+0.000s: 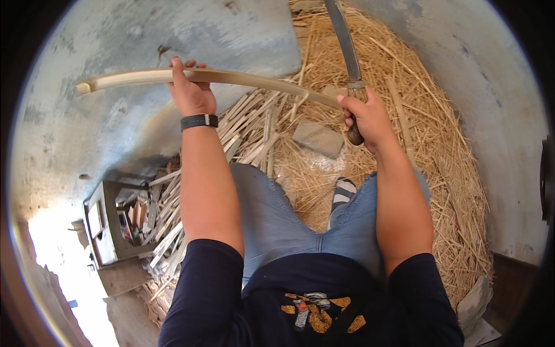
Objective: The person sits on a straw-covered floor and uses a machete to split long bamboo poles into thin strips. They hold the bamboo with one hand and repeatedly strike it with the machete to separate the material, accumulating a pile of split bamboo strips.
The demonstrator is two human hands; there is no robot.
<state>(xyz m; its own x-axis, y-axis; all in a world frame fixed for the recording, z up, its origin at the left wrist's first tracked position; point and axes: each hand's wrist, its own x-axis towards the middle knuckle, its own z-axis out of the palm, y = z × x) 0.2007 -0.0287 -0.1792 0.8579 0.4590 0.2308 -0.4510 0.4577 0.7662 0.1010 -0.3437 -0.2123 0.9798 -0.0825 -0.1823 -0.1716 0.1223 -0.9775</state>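
My left hand (193, 95) is closed around a long, pale split bamboo strip (248, 80). The strip runs sideways in front of me, its far left end reaching well past that hand. In my right hand (371, 118) is the wooden handle of a machete (345, 46), its long dark blade pointing up and away from me. The strip's right end meets the fingers of my right hand beside the handle; I cannot tell whether they also grip it. A dark band circles my left wrist.
Thin bamboo shavings (451, 150) cover the floor ahead and to the right. Many split strips (248, 118) lie heaped at the left. Between my knees and the strip sits a flat block (318, 139). A wooden frame (107, 231) stands at lower left; walls (144, 34) rise around.
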